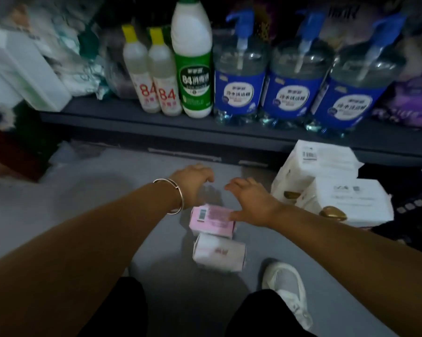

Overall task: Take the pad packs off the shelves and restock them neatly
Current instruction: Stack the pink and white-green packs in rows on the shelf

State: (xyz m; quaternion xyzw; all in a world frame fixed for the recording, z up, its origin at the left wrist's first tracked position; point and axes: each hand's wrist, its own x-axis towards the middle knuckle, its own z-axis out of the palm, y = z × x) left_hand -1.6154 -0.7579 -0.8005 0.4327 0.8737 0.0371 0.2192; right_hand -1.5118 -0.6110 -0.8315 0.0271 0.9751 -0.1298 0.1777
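On floor, pink pack [212, 218] (white pack [219, 251] adjoining), below empty hands [219, 190].

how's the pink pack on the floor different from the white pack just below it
The pink pack has a pink wrapper with a barcode showing on top; the white pack is mostly white with a small pink mark. The pink pack lies farther from the person, under both hands, with the right hand at its edge; the white pack lies nearer the shoe, untouched. Both lie on the grey floor, side by side.

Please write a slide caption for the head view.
Both empty hands, left and right, reach over a pink pack on the floor.
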